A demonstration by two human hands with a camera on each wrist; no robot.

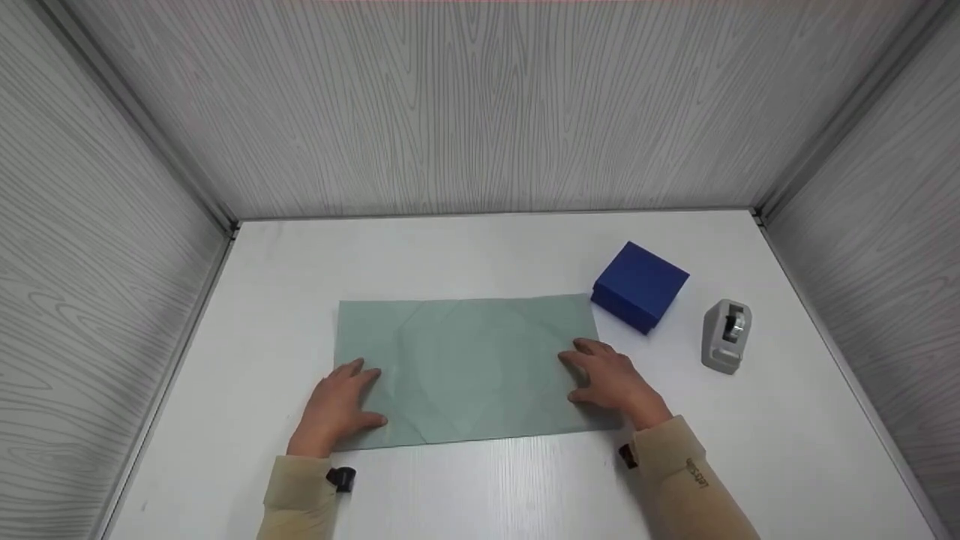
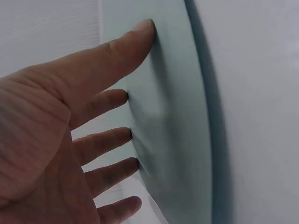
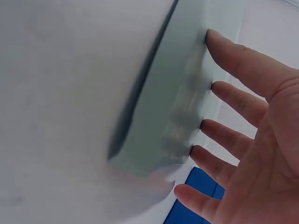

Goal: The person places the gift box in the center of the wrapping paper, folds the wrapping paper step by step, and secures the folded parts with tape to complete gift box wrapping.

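A pale green sheet of paper (image 1: 472,367) with faint crease lines lies on the white table. At its left edge my left hand (image 1: 336,405) touches it with spread fingertips. On the opposite side my right hand (image 1: 611,379) rests its fingertips on the sheet near the right edge. Both wrist views show the fingers apart, with the tips against the green paper (image 2: 182,116) and nothing gripped. In the right wrist view the near edge of the paper (image 3: 154,126) casts a shadow on the table.
A dark blue box (image 1: 641,285) sits just beyond the paper's far right corner. Right of it stands a grey tape dispenser (image 1: 726,337). Grey wood-grain panels (image 1: 480,112) border the white table (image 1: 450,255) at the back and both sides.
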